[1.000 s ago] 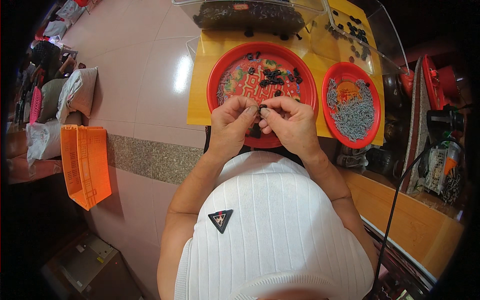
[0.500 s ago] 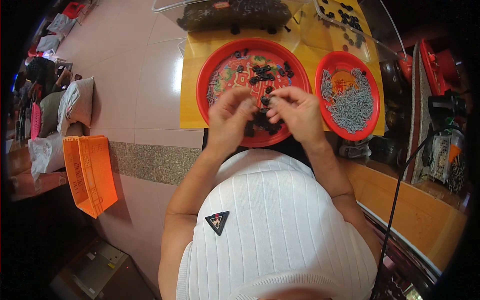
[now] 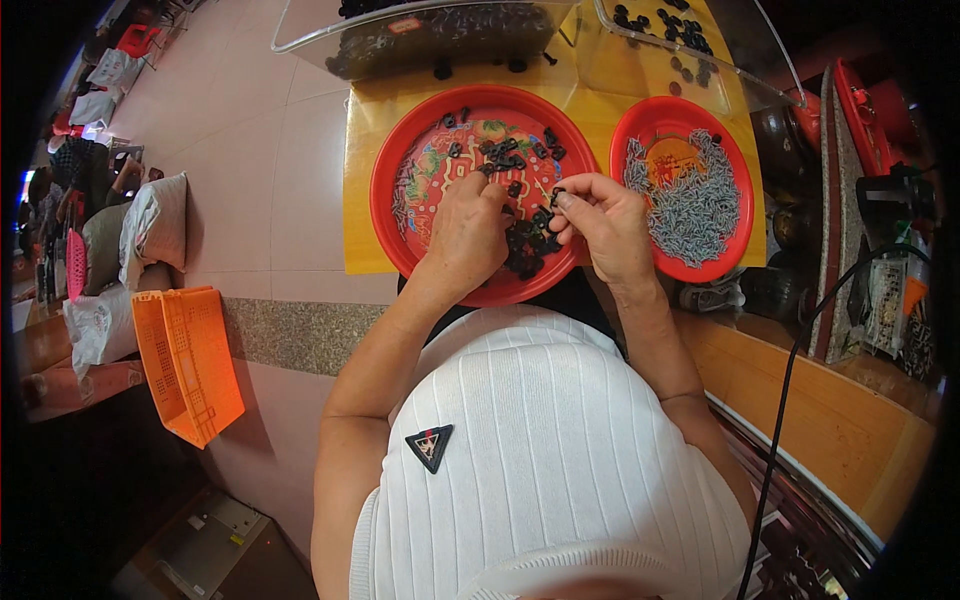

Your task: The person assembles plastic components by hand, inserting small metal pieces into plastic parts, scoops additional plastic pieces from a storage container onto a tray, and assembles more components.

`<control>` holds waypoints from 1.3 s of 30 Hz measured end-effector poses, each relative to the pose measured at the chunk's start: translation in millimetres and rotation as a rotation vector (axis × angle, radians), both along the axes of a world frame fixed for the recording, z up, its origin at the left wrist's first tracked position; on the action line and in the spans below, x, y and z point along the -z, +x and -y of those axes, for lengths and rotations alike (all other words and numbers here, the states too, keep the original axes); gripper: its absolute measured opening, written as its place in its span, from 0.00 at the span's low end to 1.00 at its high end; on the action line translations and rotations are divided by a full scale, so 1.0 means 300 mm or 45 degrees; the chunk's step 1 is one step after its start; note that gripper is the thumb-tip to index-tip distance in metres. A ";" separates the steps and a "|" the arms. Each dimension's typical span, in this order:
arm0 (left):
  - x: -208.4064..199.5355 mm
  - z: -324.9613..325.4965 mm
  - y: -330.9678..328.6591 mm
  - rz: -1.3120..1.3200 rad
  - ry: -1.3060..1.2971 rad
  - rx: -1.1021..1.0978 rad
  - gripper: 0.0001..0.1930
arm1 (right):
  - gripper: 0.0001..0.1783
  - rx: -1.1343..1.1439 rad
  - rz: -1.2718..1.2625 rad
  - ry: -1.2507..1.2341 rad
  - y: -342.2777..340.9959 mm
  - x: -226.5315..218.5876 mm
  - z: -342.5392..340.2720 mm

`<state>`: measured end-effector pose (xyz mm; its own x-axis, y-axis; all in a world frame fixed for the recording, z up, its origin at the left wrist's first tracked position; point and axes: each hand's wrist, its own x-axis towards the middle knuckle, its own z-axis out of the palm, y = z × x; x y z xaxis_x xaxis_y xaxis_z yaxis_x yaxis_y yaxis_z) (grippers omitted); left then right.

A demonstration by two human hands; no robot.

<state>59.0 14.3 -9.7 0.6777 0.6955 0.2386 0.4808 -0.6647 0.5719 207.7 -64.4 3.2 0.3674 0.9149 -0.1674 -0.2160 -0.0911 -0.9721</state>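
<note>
A round red tray (image 3: pixel 386 215) with a printed pattern carries several small black plastic parts (image 3: pixel 525 245), in a near heap and a farther cluster. My right hand (image 3: pixel 612 228), over the tray's right side, pinches one small black part (image 3: pixel 558 196) between thumb and fingers. My left hand (image 3: pixel 468 230) reaches down over the middle of the tray, its fingers bent together beside the farther cluster; what its fingertips hold, if anything, is hidden. To the right, an oval red tray (image 3: pixel 622 150) holds a spread of small grey screws (image 3: pixel 692 222).
At the table's (image 3: pixel 362 180) far side, a clear plastic bin (image 3: pixel 440 45) contains a bag of dark parts; another clear bin (image 3: pixel 690 60) holds loose black pieces. A black cable (image 3: pixel 785 390) runs along the right. An orange crate (image 3: pixel 190 365) stands at the left.
My left hand has moved away from my right, going down toward the black parts in the tray. My right hand keeps a small black part pinched. The whole view has shifted slightly.
</note>
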 end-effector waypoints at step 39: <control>-0.041 0.060 -0.180 1.372 -1.599 -0.030 0.16 | 0.04 -0.247 0.102 -0.131 -0.168 -0.113 -0.025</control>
<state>5.0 -3.9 2.5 0.5712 0.8118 -0.1212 -0.4646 0.4415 0.7676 157.3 -57.0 37.0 0.2019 0.9493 -0.2409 -0.1073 -0.2230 -0.9689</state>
